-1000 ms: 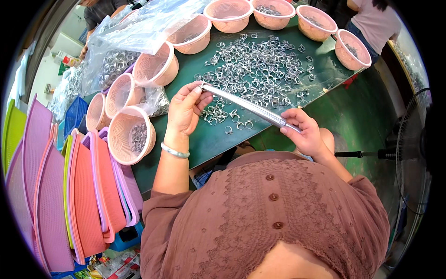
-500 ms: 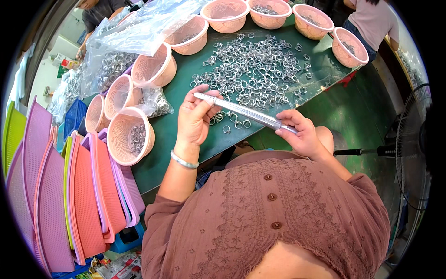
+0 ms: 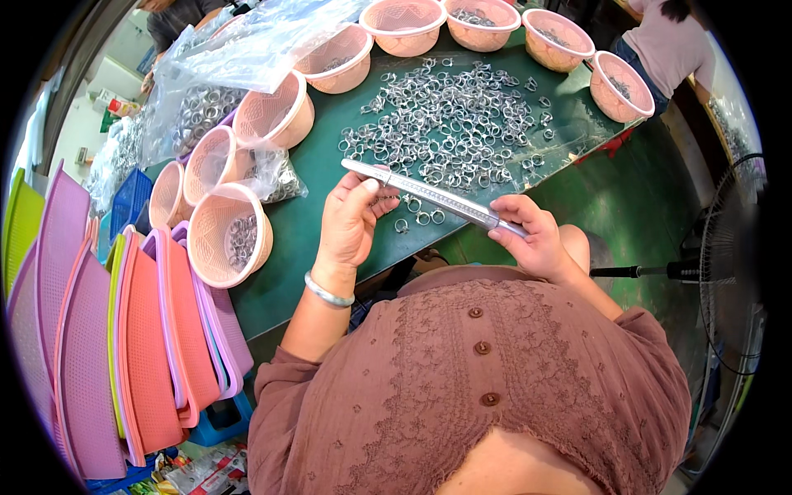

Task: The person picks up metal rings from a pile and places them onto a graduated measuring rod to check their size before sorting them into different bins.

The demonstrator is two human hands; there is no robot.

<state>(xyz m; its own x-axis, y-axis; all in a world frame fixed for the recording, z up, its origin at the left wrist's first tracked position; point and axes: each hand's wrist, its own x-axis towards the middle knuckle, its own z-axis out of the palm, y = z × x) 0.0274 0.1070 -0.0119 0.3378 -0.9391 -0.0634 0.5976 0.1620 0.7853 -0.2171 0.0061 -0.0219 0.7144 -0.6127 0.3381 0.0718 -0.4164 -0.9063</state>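
A silver tapered ring mandrel [image 3: 445, 198] with graduation marks lies slantwise between my hands above the table's near edge, its thin end up and to the left. My right hand [image 3: 535, 235] is closed round its thick handle end. Near the thin end, my left hand [image 3: 353, 216] pinches it between thumb and fingers. A narrow band that may be a ring shows on the mandrel by those fingers, too small to make out surely. Just beyond spreads a loose heap of silver rings [image 3: 462, 120], and a few rings [image 3: 423, 218] lie close below the mandrel.
Pink baskets [image 3: 404, 41], several with rings inside, curve round the green table [image 3: 309, 239]. Clear plastic bags [image 3: 276, 177] lie at the left. Stacked coloured baskets [image 3: 148, 355] stand at lower left, a fan [image 3: 730, 264] at right. Other people [image 3: 668, 45] are at the far side.
My left hand has shifted slightly down along the mandrel, and more of its thin tip shows past the fingers. The right hand keeps its hold. The view has moved slightly.
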